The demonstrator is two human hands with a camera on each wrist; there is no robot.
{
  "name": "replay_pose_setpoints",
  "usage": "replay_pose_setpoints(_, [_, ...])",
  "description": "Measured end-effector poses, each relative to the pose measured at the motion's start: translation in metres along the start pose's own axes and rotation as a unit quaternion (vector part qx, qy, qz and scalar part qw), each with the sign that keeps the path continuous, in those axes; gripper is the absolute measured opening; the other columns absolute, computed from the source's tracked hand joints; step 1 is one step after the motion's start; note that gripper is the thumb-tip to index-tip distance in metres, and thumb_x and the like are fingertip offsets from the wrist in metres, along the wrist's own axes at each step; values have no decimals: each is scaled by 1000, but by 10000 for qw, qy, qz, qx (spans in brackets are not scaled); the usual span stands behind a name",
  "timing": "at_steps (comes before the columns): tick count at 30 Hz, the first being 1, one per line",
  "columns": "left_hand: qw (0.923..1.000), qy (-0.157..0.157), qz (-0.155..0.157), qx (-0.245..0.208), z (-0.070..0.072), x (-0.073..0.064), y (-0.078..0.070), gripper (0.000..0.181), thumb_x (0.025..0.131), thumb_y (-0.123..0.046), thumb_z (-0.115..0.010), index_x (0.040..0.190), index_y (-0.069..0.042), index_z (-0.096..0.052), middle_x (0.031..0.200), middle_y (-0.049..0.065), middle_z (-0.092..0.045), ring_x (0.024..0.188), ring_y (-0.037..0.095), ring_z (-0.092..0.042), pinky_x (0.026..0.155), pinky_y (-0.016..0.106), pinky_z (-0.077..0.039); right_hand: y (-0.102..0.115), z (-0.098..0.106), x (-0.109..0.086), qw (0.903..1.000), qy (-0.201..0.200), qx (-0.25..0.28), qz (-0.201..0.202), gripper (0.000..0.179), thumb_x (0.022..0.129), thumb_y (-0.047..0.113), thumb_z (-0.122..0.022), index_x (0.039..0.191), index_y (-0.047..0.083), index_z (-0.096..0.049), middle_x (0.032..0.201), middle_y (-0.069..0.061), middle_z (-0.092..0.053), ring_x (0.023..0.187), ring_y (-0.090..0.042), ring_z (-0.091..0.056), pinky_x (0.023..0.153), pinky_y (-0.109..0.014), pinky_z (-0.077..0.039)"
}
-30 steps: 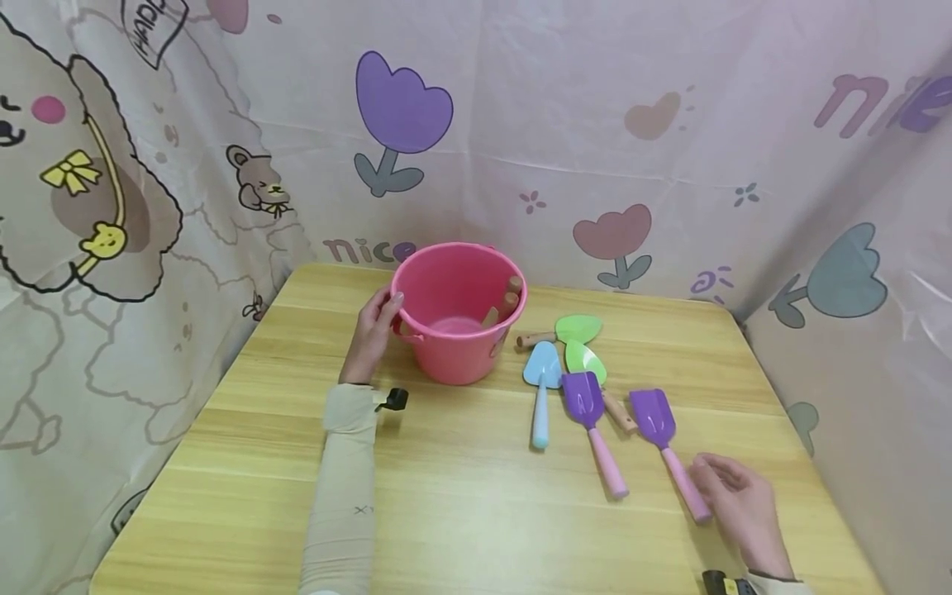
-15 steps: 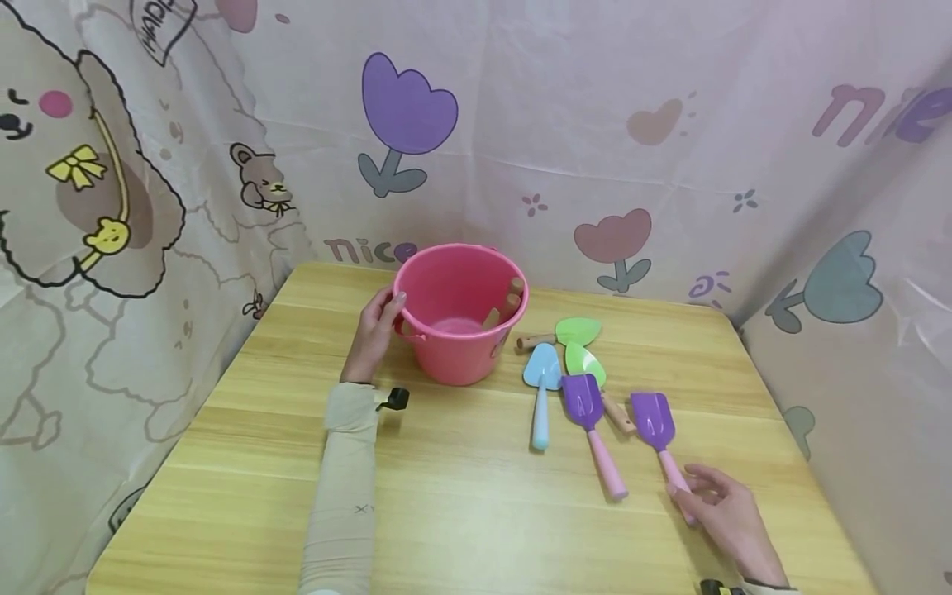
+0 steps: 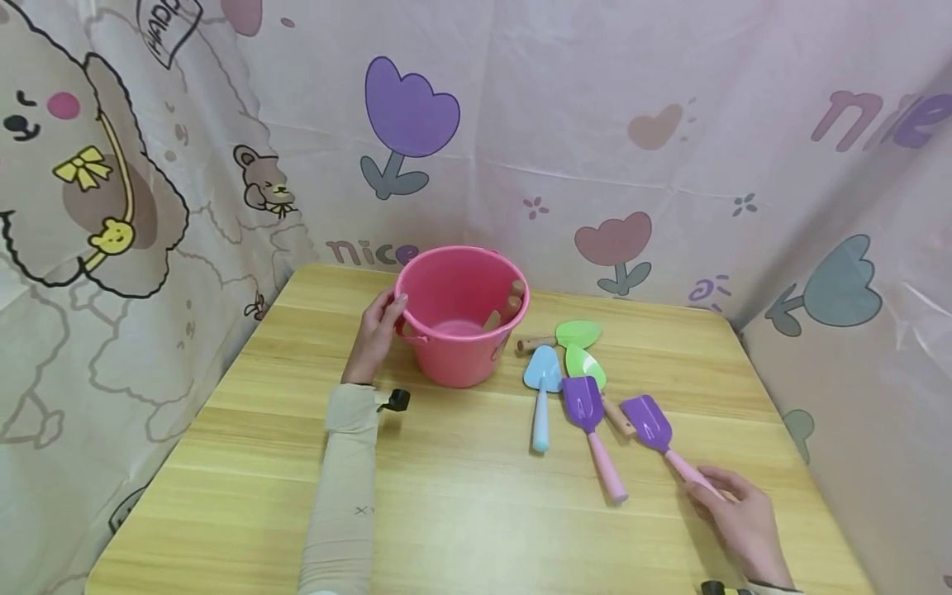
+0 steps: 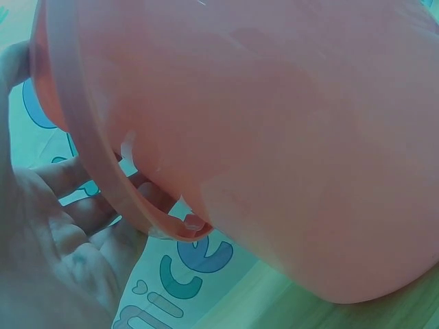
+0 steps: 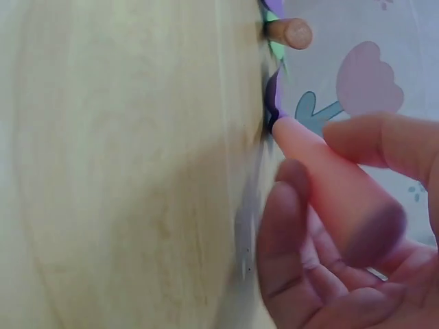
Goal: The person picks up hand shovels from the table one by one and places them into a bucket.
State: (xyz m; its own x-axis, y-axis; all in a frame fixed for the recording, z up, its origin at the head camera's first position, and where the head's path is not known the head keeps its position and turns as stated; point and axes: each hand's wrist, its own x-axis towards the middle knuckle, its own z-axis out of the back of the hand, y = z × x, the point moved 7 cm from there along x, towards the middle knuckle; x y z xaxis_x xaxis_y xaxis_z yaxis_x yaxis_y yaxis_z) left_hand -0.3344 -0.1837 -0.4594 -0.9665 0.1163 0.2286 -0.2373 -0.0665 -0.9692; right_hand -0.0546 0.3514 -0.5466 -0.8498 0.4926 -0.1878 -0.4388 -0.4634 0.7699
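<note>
Left hand (image 3: 375, 330): grips the left side of the bucket's rim, thumb at the top, the other fingers slightly parted and tucked outside, below the edge.
Right hand (image 3: 740, 512): fingers bent, pinching a pink handle (image 5: 336, 185) between thumb and fingertips; the handle's butt end sticks out toward the wrist.
Held shovel (image 3: 649, 423): purple blade at the table's right, pointing away from the person, just beside a wooden handle end; pink handle tilted up into the fingers.
Pink bucket (image 3: 461, 359): upright near the table's (image 3: 446, 496) back edge, wooden handles (image 3: 509, 310) leaning inside on the right.
Second purple shovel (image 3: 583, 405): lying across the lower green trowel (image 3: 585, 365).
Blue trowel (image 3: 545, 372): left of that shovel.
Upper green trowel (image 3: 578, 334): right of the bucket.
</note>
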Motion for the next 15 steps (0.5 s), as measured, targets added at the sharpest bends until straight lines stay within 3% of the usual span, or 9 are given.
replay_pose_setpoints(3, [10000,-2,6,56,0,0,0,59,107,-47,-49,154,-12,-46,145,19,-54,137,33,-53,109,19,-49,-4,2,2,9974,-156,666,-231,59,91,32,-81,135,-2,-63,102,6,-71,77,-3,-72,71,-21,-62])
replay_pose_setpoints(6, [10000,-9,9,66,0,0,1,58,107,-47,-49,154,-12,-46,144,21,-54,135,34,-53,107,17,-50,-6,6,3,9911,-380,1206,-416,54,88,31,-83,131,3,-67,92,21,-64,76,-2,-71,70,-19,-61])
replay_pose_setpoints(9, [10000,8,-12,72,0,-1,1,58,107,-47,-48,153,-11,-47,141,23,-54,133,34,-54,102,14,-49,-9,8,5,9758,-592,2024,-582,46,85,22,-86,126,8,-71,89,24,-64,76,0,-70,70,-17,-60])
replay_pose_setpoints(12, [10000,18,-34,80,0,-1,0,58,107,-48,-48,153,-11,-47,140,23,-55,132,33,-54,101,13,-49,-11,7,7,9549,-734,2798,-665,45,85,14,-86,127,9,-71,92,20,-66,80,0,-69,72,-17,-61])
replay_pose_setpoints(15, [9999,19,-26,110,-1,-1,-1,59,107,-49,-48,153,-12,-46,141,20,-55,133,31,-54,104,15,-49,-12,7,9,9411,-794,3208,-712,38,87,12,-84,123,14,-72,96,17,-67,86,1,-68,77,-15,-60])
